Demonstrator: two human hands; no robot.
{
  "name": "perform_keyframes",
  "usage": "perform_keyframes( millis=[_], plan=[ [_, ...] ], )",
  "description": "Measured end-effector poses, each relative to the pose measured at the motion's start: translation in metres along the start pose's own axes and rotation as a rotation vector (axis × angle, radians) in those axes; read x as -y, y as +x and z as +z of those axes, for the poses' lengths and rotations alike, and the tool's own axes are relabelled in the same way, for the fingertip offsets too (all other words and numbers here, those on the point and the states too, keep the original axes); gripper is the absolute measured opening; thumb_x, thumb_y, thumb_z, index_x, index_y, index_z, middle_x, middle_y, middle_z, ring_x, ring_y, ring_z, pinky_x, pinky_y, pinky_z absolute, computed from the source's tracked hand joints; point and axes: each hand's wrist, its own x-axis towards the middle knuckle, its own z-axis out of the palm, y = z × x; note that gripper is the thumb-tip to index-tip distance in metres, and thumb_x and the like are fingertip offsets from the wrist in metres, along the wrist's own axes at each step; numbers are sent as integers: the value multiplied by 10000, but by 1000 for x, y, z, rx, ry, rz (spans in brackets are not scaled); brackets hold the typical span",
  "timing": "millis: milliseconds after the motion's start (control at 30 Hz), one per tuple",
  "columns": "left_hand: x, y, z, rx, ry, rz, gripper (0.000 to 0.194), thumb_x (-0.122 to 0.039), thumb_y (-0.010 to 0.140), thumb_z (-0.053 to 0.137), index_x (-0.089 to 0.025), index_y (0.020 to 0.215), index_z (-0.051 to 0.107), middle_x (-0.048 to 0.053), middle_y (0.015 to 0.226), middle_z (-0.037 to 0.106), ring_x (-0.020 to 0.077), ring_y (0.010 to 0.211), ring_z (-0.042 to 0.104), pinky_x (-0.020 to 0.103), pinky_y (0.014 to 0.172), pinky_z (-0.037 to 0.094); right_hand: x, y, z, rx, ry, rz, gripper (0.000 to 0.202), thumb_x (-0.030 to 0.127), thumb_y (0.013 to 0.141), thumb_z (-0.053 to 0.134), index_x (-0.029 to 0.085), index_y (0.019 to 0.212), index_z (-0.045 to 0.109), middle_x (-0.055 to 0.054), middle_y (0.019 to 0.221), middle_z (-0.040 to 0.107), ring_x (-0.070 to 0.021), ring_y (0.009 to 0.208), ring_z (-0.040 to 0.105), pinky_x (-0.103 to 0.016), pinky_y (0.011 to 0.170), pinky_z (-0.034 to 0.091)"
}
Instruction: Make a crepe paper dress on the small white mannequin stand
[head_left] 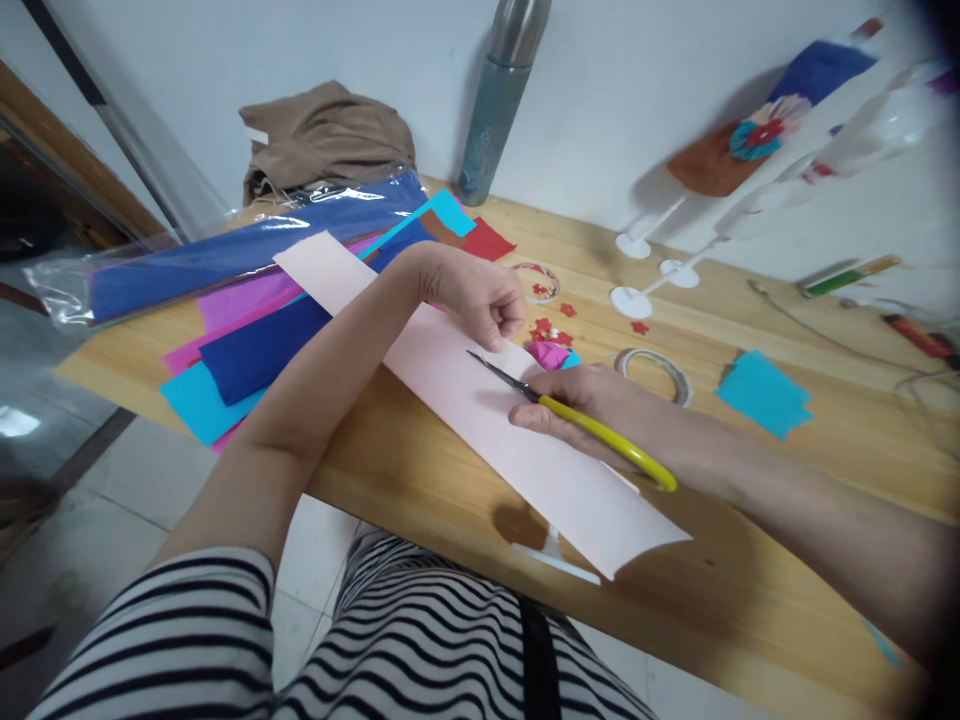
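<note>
A long strip of pale pink paper (517, 455) lies slantwise over the table, its near end curling up at the front edge. My left hand (480, 298) rests on the far edge of this strip with its fingers curled closed; what they pinch is hidden. In my right hand (581, 400) is a pair of scissors (607, 435) with yellow handles. The dark blades lie over the paper, pointing toward my left hand, and look closed together. A crumpled magenta scrap (549, 354) sits just beyond my right hand.
Coloured paper sheets (262, 350) and a plastic-wrapped blue pack (255, 240) lie at left. Behind stand a steel bottle (502, 110) and brown cloth (330, 140). A tape roll (654, 376), blue paper pieces (765, 392), red flower shapes (551, 332) and white stands (632, 300) occupy the right.
</note>
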Motion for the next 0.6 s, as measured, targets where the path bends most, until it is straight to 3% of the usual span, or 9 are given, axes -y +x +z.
perform_keyframes(
  millis=[267,500,600],
  plan=[
    [5,-8,-4,-1,11,-64,265,-373,705,750,-124,759,675,-3,686,649,134,706,516,292,721,394,2,-2,-3,30,-44,63,772,1006,754,314,244,661,398,16,586,410,-126,529,371,-293,528,275],
    [1,-7,-4,-1,-21,-59,360,-425,659,839,-127,760,663,1,689,627,145,713,505,315,731,395,5,-5,-9,134,2,19,663,871,901,365,228,759,441,0,656,479,-145,583,461,-299,564,325],
    [1,-6,-4,4,-9,-25,337,-408,674,824,-122,758,666,4,680,629,144,700,508,308,703,386,7,-2,-11,135,-20,21,684,883,897,344,224,748,447,-8,672,497,-149,601,478,-304,576,344]
  ],
)
